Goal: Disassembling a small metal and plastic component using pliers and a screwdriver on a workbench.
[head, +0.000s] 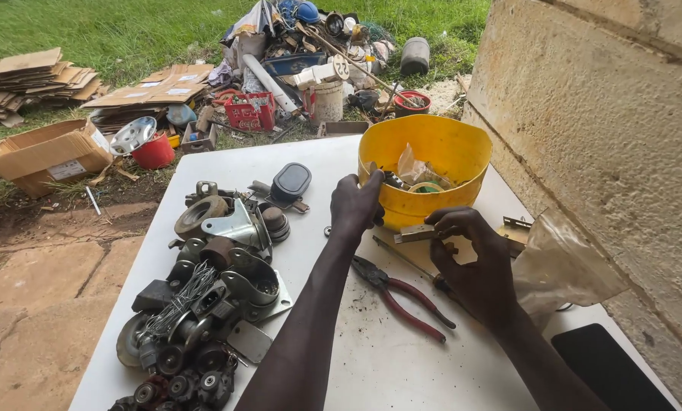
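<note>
My left hand [354, 207] rests against the near rim of a yellow plastic bowl [447, 148], its thumb hooked over the edge. Inside the bowl lie crumpled clear plastic, a tape roll and small dark parts. My right hand [474, 262] pinches a small flat metal piece [415, 234] just in front of the bowl. Red-handled pliers [402, 293] lie on the white table [226, 164] between my forearms.
A heap of old caster wheels, brackets and wire [207, 289] fills the table's left side. A clear plastic bag [565, 266] and a black flat object [607, 369] sit at the right by a concrete wall [607, 114]. Cardboard and a junk pile [310, 61] lie on the grass beyond.
</note>
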